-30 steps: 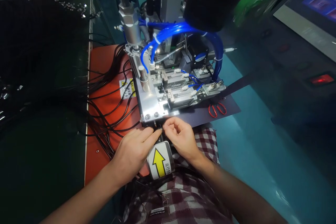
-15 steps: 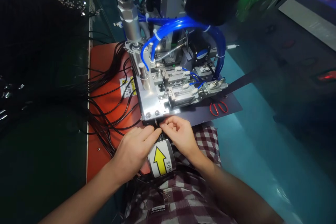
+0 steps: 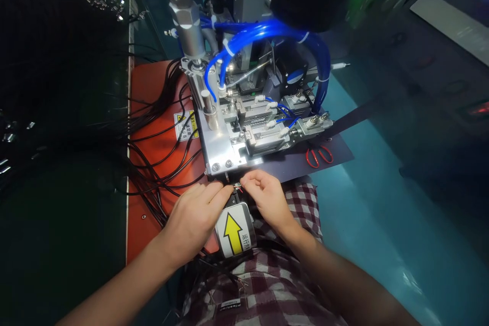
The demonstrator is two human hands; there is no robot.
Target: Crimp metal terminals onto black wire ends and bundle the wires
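Both hands meet at the near edge of a metal fixture (image 3: 223, 150). My left hand (image 3: 196, 211) is closed, thumb and forefinger pressed together; what lies under its fingers is hidden. In a pinch, my right hand (image 3: 265, 196) holds thin wires (image 3: 237, 186) with a bit of red and pale metal showing between the two sets of fingertips. They are too small to make out fully. Just below the fingertips sits a black guide with a white cover bearing a yellow arrow (image 3: 233, 232).
Black cables (image 3: 153, 173) run across the orange tabletop (image 3: 148, 234) on the left. Blue air tubes (image 3: 267, 33) arch over the pneumatic cylinders (image 3: 263, 140). Red-handled scissors (image 3: 319, 157) lie on the grey plate at right. Bare-ended cables (image 3: 239, 281) rest on my checked-cloth lap.
My right hand has shifted slightly right, away from the left fingertips, and the thin wires now show between them. The left hand has barely moved.
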